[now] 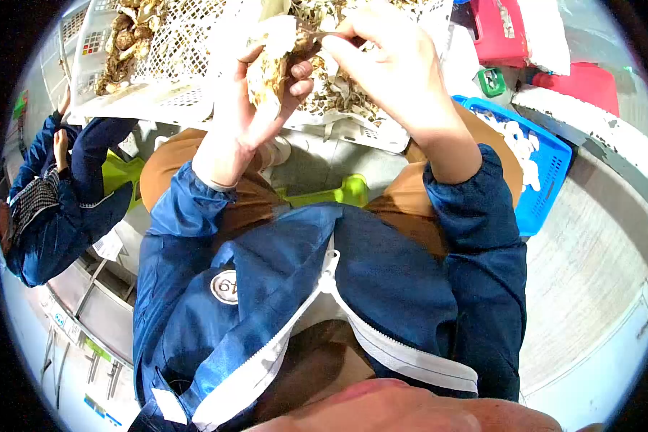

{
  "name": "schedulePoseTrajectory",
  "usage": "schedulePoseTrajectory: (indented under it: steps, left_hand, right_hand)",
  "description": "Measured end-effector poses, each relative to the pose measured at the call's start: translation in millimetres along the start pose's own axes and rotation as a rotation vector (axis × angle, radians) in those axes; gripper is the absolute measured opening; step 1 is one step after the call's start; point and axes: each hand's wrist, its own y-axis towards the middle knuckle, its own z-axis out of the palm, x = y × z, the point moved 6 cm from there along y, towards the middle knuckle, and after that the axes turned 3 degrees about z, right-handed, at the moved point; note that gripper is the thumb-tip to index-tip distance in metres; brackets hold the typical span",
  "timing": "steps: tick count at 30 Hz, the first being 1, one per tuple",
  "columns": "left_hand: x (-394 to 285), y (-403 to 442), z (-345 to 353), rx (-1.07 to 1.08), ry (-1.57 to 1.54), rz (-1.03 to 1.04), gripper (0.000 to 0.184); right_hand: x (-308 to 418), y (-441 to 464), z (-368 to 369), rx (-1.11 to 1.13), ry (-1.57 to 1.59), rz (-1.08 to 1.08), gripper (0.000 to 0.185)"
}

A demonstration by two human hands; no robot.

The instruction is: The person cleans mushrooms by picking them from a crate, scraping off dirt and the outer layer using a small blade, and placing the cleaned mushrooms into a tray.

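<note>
A large pale mushroom with brown patches stands upright in my left hand, whose fingers wrap round it over the white baskets. My right hand is beside its dark upper end, thumb and forefinger pinched together there; what they hold, if anything, is too small to tell. Below both hands, brown and pale scraps fill a white perforated basket. Brown mushrooms lie at the left side of another white basket.
At the right stands a blue basket with white pieces in it. Red containers and a small green item are at the upper right. A co-worker sits at the left. A green stool shows between my legs.
</note>
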Motion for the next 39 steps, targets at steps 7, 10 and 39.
schedulePoseTrajectory:
  steps: [7, 10, 39]
  left_hand:
    - [14, -4, -4, -0.070, 0.093, 0.015, 0.044]
    - [18, -2, 1, -0.066, 0.084, 0.024, 0.042]
    - [5, -14, -15, -0.107, 0.155, -0.142, 0.049]
  right_hand:
    - [4, -2, 15, -0.040, 0.044, -0.183, 0.009]
    - [13, 0, 13, -0.042, -0.059, -0.228, 0.007]
    - [-26, 3, -9, -0.122, -0.127, 0.031, 0.007]
